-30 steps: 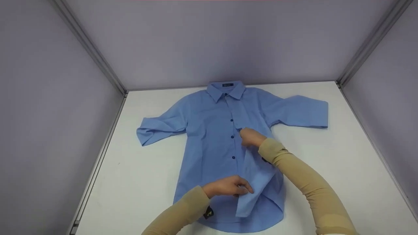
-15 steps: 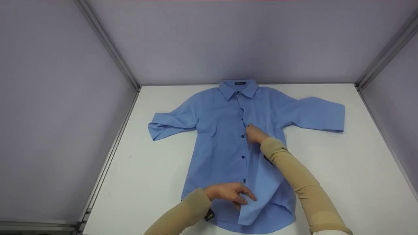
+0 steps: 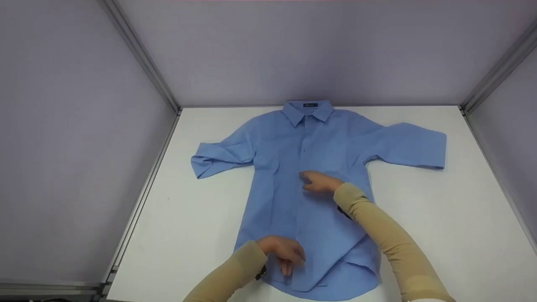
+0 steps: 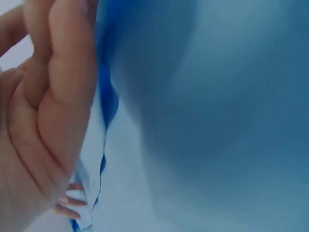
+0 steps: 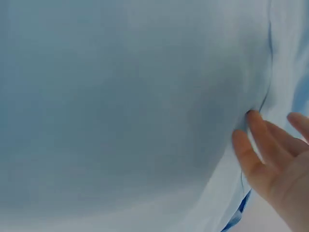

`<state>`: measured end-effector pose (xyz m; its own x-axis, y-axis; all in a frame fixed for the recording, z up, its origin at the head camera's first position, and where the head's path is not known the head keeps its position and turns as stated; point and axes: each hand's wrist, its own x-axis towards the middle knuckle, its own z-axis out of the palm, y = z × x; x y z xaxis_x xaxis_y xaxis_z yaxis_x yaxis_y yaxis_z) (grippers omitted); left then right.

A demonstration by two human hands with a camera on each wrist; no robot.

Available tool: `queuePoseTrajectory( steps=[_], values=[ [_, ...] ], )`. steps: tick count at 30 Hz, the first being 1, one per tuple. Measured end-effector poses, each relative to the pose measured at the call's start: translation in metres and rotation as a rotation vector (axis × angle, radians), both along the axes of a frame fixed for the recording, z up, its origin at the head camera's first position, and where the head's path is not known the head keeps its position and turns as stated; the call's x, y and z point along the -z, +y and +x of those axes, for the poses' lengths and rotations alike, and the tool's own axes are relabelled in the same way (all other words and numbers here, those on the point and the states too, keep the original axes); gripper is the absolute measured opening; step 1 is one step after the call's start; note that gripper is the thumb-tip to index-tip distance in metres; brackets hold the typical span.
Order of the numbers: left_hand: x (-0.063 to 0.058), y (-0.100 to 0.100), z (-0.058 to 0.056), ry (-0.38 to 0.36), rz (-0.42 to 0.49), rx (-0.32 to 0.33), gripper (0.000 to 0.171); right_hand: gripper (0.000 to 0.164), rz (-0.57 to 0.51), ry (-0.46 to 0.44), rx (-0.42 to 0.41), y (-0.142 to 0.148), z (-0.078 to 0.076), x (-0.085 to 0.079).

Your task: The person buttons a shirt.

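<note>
A light blue button-up shirt (image 3: 272,201) lies front up on the white table, collar at the far side. Its right-hand front panel now laps over the other, and the dark buttons are covered. My left hand (image 3: 283,251) pinches this panel's edge near the hem; in the left wrist view the cloth runs up beside the fingers (image 4: 72,53), whose tips are cut off at the top. Farther up the front, my right hand (image 3: 321,181) touches the panel edge with fingers spread; its fingertips (image 5: 254,118) rest along that edge in the right wrist view.
The white table (image 3: 188,235) is bounded by a grey back wall (image 3: 319,50) and grey side walls. The left-hand sleeve (image 3: 224,153) is crumpled at its cuff, while the right-hand sleeve (image 3: 413,144) lies flat. A folded corner shows at the lower right hem.
The right-hand front panel has swung left over the button row, hiding the buttons. My left hand has moved slightly down and left with its edge; the right hand's fingers have loosened and spread.
</note>
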<state>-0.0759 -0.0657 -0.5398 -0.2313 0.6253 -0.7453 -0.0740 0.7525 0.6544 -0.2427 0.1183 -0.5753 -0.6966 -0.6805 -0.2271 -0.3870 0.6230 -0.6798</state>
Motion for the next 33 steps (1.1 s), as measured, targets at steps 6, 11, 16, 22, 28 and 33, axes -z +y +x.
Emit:
queuePoseTrajectory(
  steps=[6, 11, 16, 22, 28, 33],
  values=[
    [-0.008, 0.003, -0.032, 0.438, 0.039, -0.059, 0.02, 0.034, -0.066, 0.144, 0.221, 0.036, 0.003, -0.035],
    [-0.009, 0.01, -0.072, 0.854, -0.033, -0.117, 0.046, 0.035, -0.147, 0.118, 0.533, 0.083, -0.007, -0.035],
    [-0.001, 0.015, -0.105, 0.958, -0.12, -0.119, 0.082, 0.048, -0.217, -0.05, 0.794, 0.127, -0.011, -0.025],
    [0.007, 0.024, -0.12, 0.968, -0.213, -0.113, 0.106, 0.06, -0.364, -0.267, 0.985, 0.168, 0.0, -0.013],
    [0.021, 0.032, -0.113, 0.919, -0.307, -0.087, 0.111, 0.066, -0.605, -0.333, 1.193, 0.195, 0.018, -0.005],
    [0.026, 0.041, -0.106, 0.943, -0.362, -0.05, 0.11, 0.066, -0.705, -0.277, 1.417, 0.223, 0.023, -0.002]
  ],
)
